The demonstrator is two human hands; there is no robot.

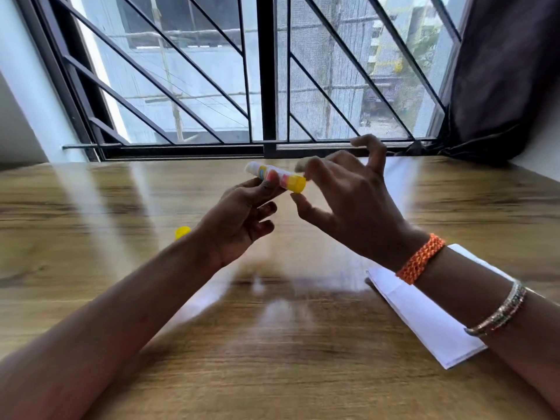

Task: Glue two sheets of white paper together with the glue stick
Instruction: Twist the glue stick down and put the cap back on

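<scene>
My left hand (239, 219) holds the glue stick (275, 176) lying sideways above the table, its white open end to the left and its yellow base to the right. My right hand (348, 201) has thumb and forefinger at that yellow base, the other fingers spread. The yellow cap (182, 232) lies on the table to the left of my left wrist. Stacked white paper (424, 316) rests on the table at the right, partly under my right forearm. How many sheets are in it is unclear.
The wooden table (272, 344) stretches across the whole view, shiny with window reflections. A barred window (266, 86) runs along its far edge. A dark curtain (503, 80) hangs at the right corner.
</scene>
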